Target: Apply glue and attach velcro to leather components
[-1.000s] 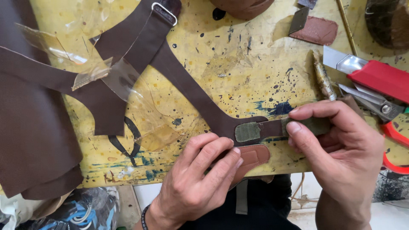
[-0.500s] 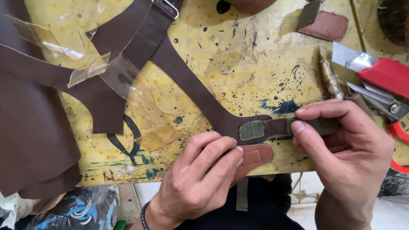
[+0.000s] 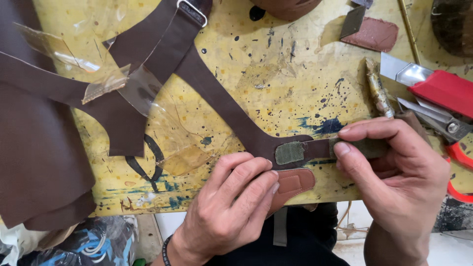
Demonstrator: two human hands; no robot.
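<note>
While the left hand (image 3: 229, 209) presses flat, fingers together, on the near end of the brown strap (image 3: 224, 106), pinning it to the yellow table (image 3: 276, 64), the right hand (image 3: 394, 182) pinches the strap's narrow tab between thumb and forefinger, just right of the green patch (image 3: 289, 152), likely keeping it taut. The strap lies near the table's near edge, centre. A tan flap (image 3: 295, 183) peeks out under the left fingertips. A red knife (image 3: 436, 86) and scissors (image 3: 443, 123) lie far right; clear tape (image 3: 106, 81) lies far left.
</note>
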